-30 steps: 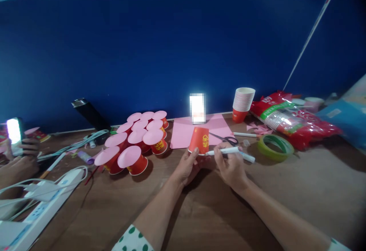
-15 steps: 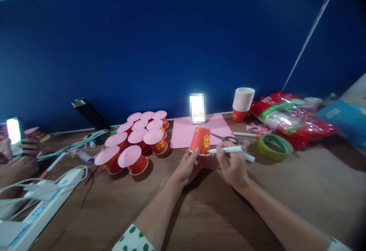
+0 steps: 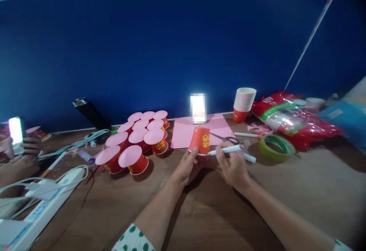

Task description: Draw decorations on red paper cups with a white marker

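An orange-red paper cup [image 3: 199, 140] with yellow characters is held upside down by my left hand [image 3: 187, 165], its rim towards me and the thumb pressed on the rim edge. My right hand [image 3: 233, 167] grips a white marker pen [image 3: 229, 150], whose tip is at the cup's rim on the right side; whether it touches cannot be told. Just behind the cup lie a pink paper sheet [image 3: 180, 132] and scissors [image 3: 224, 137]. To the left stand several upturned red cups [image 3: 139, 166], each topped with a pink paper disc [image 3: 130, 156].
A lit phone [image 3: 198, 110] stands on the pink sheet. At right are stacked cups [image 3: 244, 104], a tape roll [image 3: 276, 148] and a red cup package [image 3: 294, 119]. Leftward lie a black flask [image 3: 91, 113], a power strip [image 3: 57, 197] and another person's hand [image 3: 20, 169] holding a phone.
The pen tip has shifted slightly left and down along the cup's rim, and the cup has turned a little in my left hand. The view has shifted slightly.
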A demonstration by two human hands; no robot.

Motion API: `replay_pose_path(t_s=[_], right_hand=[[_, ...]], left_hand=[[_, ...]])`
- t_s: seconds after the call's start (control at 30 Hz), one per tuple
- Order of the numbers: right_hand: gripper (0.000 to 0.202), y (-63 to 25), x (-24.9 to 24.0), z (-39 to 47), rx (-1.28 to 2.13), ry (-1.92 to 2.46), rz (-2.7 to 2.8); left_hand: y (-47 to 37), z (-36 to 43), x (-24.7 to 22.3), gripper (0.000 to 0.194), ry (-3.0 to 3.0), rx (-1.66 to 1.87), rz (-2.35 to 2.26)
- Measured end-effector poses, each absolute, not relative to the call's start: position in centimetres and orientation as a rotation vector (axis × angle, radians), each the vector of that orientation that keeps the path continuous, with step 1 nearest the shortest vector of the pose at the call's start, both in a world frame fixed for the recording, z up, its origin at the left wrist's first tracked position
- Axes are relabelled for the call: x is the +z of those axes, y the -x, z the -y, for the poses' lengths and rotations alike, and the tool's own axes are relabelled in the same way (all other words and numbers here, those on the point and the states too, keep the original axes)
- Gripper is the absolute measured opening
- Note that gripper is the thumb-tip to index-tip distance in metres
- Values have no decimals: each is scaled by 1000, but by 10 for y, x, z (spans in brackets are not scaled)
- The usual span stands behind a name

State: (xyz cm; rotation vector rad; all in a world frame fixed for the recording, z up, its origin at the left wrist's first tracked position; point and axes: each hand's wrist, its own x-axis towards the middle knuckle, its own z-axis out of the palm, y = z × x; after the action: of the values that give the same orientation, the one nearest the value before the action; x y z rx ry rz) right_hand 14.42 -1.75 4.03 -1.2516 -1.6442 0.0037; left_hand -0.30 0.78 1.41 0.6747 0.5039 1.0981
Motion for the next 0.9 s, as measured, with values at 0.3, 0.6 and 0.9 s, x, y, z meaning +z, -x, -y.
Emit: replay_pose_path(t_s=[0.3, 0.6, 0.9], right_hand=[[23, -143, 38, 16, -22, 1238, 1648], [24, -145, 40, 16, -8, 1244, 1613], [22, -146, 41, 16, -44, 1255, 1593]], left_hand=[[3, -7, 15, 54, -698, 1134, -506], [4, -5, 15, 49, -745, 1077, -521], [5, -5, 17, 43, -724, 1030, -514]])
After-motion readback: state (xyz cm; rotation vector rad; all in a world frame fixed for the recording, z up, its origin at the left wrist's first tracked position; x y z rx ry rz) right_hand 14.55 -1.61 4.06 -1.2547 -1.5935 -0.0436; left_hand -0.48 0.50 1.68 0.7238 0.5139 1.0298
